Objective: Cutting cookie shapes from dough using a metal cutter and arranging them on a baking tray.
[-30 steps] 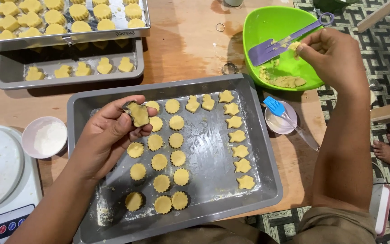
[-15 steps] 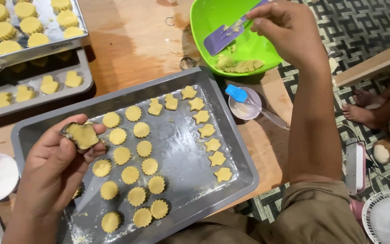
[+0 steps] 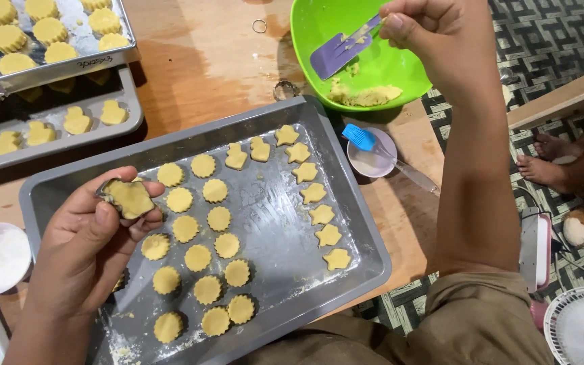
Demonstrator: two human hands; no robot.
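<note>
At the lower left of the frame, the left hand [image 3: 82, 250] pinches a dough-filled cookie cutter [image 3: 128, 197] between thumb and fingertips, holding it over the left edge of the grey baking tray [image 3: 346, 223]. On the tray, round scalloped cookies [image 3: 197, 257] sit in rows in the middle and star-shaped ones [image 3: 319, 214] run down its right side. At the upper right, the right hand [image 3: 434, 34] is closed around the handle of a purple spatula [image 3: 336, 53], whose blade hangs inside the green bowl [image 3: 312, 27] above a lump of dough [image 3: 366, 96]. A blue brush [image 3: 361, 137] rests on a small white dish [image 3: 373, 159] just beside the tray. Two more trays of cookies [image 3: 49, 34] lie on the wooden surface [image 3: 204, 61] at upper left.
</note>
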